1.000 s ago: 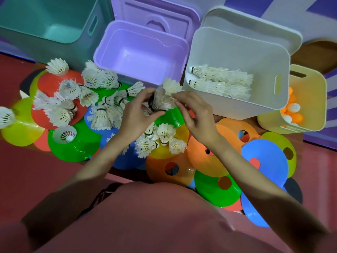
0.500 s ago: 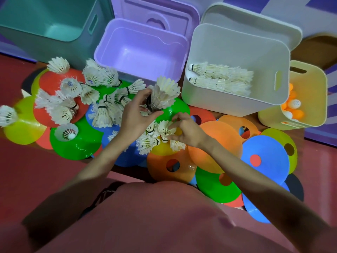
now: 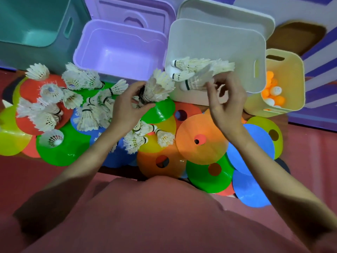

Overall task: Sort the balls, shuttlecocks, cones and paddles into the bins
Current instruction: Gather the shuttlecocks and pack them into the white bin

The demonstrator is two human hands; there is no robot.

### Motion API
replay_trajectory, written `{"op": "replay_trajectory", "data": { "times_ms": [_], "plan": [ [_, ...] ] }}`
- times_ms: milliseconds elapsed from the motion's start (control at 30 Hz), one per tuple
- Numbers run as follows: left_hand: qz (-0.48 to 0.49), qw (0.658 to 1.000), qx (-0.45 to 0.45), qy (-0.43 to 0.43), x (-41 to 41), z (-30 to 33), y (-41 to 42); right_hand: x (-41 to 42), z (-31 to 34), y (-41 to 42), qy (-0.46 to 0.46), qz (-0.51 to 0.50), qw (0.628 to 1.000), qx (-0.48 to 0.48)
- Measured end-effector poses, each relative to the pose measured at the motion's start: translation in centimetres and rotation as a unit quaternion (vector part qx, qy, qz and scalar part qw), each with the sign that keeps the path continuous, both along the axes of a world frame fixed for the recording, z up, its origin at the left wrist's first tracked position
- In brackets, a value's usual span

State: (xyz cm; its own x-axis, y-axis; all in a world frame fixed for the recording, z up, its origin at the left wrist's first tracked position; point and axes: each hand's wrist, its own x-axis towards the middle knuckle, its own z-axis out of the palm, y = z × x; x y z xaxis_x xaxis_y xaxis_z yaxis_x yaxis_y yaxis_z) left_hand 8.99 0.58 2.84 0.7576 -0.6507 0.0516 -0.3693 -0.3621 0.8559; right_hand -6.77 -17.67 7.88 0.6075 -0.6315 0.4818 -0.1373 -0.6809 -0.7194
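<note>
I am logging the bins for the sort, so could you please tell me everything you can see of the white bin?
The white bin is a matt, plastic-looking box with rounded corners and a slot handle in its right wall. It stands open and upright between the purple bin and the yellow bin, with a white lid behind it. Shuttlecocks lie inside along its near wall, corks pointing left. The right hand holds another shuttlecock over its near edge.

White shuttlecocks [image 3: 87,117], lilac bin [image 3: 120,50], white bin [image 3: 218,42], orange cone [image 3: 202,141], green cone [image 3: 60,150].
</note>
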Motion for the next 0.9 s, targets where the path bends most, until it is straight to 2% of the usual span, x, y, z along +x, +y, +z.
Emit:
{"op": "replay_trajectory", "data": {
  "times_ms": [67, 133, 400, 567, 733, 900],
  "plan": [
    [-0.021, 1.000, 0.002, -0.013, -0.2, 0.3, -1.1, -0.4, 1.1, -1.0, -0.052, -0.026, 0.998, -0.009],
    [-0.046, 0.999, 0.006, -0.025, -0.4, 0.6, -2.4, -0.5, 1.5, -1.9, -0.065, -0.027, 0.998, -0.007],
    [-0.116, 0.990, -0.006, -0.083, -0.4, 2.9, -9.9, -0.6, 0.3, -5.0, -0.036, -0.001, 0.999, 0.017],
    [-0.166, 0.981, -0.018, -0.100, 1.3, 3.9, -16.8, 0.0, 0.4, -9.7, -0.027, -0.061, 0.997, 0.028],
    [-0.232, 0.970, 0.040, -0.065, 2.7, 1.4, -23.9, 0.1, -1.0, -15.0, 0.062, -0.125, 0.989, 0.038],
    [-0.320, 0.941, 0.109, 0.001, 2.5, -2.5, -28.8, -0.1, -3.0, -18.6, 0.211, -0.149, 0.965, 0.029]
  ]
}}
